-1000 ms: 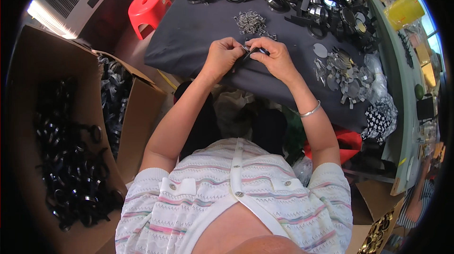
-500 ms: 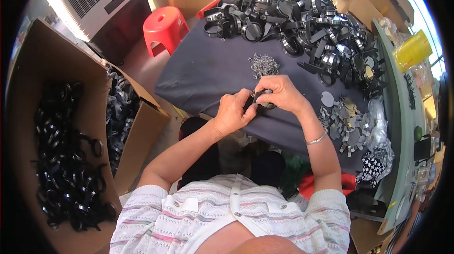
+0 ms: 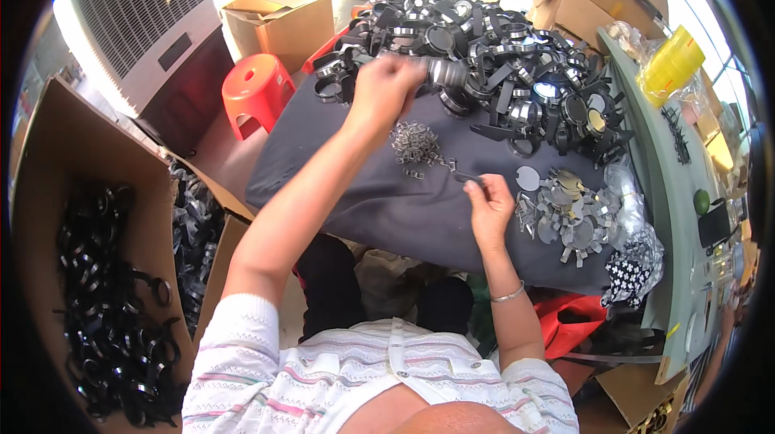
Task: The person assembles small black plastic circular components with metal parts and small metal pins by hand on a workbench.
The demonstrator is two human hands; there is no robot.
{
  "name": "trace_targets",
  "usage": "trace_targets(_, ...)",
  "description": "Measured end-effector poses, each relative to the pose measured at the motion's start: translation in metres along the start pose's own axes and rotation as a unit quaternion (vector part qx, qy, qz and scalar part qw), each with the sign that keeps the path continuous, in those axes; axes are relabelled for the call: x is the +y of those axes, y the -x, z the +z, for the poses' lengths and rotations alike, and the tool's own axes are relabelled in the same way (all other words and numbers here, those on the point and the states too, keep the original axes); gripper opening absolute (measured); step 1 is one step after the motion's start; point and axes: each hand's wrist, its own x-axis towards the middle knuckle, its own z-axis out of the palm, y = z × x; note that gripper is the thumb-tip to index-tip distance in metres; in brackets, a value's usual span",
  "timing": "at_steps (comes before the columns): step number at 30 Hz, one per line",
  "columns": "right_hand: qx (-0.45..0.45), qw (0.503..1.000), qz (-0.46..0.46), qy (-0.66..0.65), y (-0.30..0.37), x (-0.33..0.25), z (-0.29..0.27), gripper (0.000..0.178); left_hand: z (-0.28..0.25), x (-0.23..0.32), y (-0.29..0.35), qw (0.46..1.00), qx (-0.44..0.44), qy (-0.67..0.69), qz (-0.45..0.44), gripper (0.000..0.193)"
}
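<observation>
The person wears a white, pink-striped knit top [image 3: 355,389] with round buttons [image 3: 402,374], black trousers [image 3: 329,282] and a silver bangle [image 3: 508,295].

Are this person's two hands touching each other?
No, the left hand is up by the heap of black bands, while the right hand is lower, pinching a thin dark piece over the dark cloth.

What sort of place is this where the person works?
Probably a small workshop: a heap of black parts and a pile of metal clips lie on the table, and the box at left holds many dark rings.
</observation>
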Motion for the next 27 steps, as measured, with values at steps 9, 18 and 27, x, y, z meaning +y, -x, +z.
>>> trace_targets(9,-0.058,0.99,-0.087,0.092,0.0,-0.026,0.014,0.012,-0.001,-0.044,-0.04,0.941,0.077,-0.295,0.145,0.051)
trace_targets(18,-0.032,0.995,-0.075,0.064,0.005,-0.012,-0.02,0.016,-0.212,-0.048,0.196,0.892,0.306,-0.331,0.034,0.022)
trace_targets(27,-0.032,0.998,-0.025,0.044,-0.002,-0.031,-0.005,0.015,-0.411,0.014,0.342,0.519,0.591,-0.581,-0.208,0.046)
